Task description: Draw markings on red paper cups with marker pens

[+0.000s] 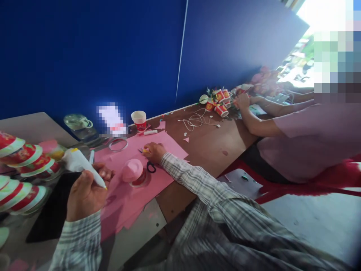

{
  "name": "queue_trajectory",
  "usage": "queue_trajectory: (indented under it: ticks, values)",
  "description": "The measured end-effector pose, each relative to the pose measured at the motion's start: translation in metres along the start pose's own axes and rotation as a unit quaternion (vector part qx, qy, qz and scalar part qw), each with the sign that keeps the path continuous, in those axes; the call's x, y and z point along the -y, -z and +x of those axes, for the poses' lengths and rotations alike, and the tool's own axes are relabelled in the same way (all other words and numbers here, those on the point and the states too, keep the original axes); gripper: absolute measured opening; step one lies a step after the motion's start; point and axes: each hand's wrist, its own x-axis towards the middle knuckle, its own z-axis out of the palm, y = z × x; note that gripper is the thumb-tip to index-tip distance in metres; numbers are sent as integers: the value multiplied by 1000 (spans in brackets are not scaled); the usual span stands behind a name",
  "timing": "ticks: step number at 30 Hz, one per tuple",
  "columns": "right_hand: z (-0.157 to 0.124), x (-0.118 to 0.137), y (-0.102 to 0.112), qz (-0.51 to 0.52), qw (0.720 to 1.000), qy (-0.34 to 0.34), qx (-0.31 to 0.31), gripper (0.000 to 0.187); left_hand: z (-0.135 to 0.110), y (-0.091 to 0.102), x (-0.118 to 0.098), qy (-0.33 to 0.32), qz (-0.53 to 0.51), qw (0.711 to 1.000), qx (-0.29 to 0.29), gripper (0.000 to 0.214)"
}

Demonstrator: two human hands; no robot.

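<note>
My left hand [86, 194] is closed around a white glue bottle [89, 167] with a yellow tip, which points down to the right. On the pink paper [124, 205] lies my right hand [153, 152], its fingers bent over a small yellow piece with a thin tip, too small to name. Dark-handled scissors [151, 167] show just below that hand, partly hidden. Between my hands stands a red paper cup [139, 178] with a pink paper piece [133, 169] on top.
Stacked red-and-white cups [28, 158] stand at left beside a dark flat panel [53, 210]. Behind are a glass jar [81, 128], a tape ring [118, 144] and another cup [139, 120]. White earphones [194, 120] lie farther right, where a co-worker's hands [242, 101] handle decorated cups [221, 101].
</note>
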Motion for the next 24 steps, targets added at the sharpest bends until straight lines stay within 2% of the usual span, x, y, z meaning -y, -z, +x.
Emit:
queue_trajectory:
  ticks: [4,7,9,11,14,15,16,19,21,24]
  values:
    - [-12,18,17,42,998,45,22,29,-9,-1,-2,3,101,995,27,35]
    - [-34,44,38,109,982,115,103,28,-14,-1,0,20,185,978,98,42]
    - [-53,60,48,233,936,170,200,27,-17,-3,4,29,246,955,161,42]
    - [-70,71,52,293,895,204,267,33,-21,-7,6,24,304,927,218,40]
    - [-82,72,52,357,859,230,287,23,-25,-13,2,6,359,893,273,41]
    - [-80,69,52,381,855,229,268,23,-26,-13,-1,-5,363,891,271,44]
    - [-77,64,52,405,857,219,233,25,-26,-13,-5,-28,362,899,245,47]
    - [-61,47,53,435,883,161,72,40,-19,-4,-12,-112,356,919,126,56]
    - [-52,39,51,411,899,152,5,45,-9,4,-10,-159,394,900,95,63]
    - [-52,32,39,339,919,199,-37,34,6,15,6,-174,500,834,152,72]
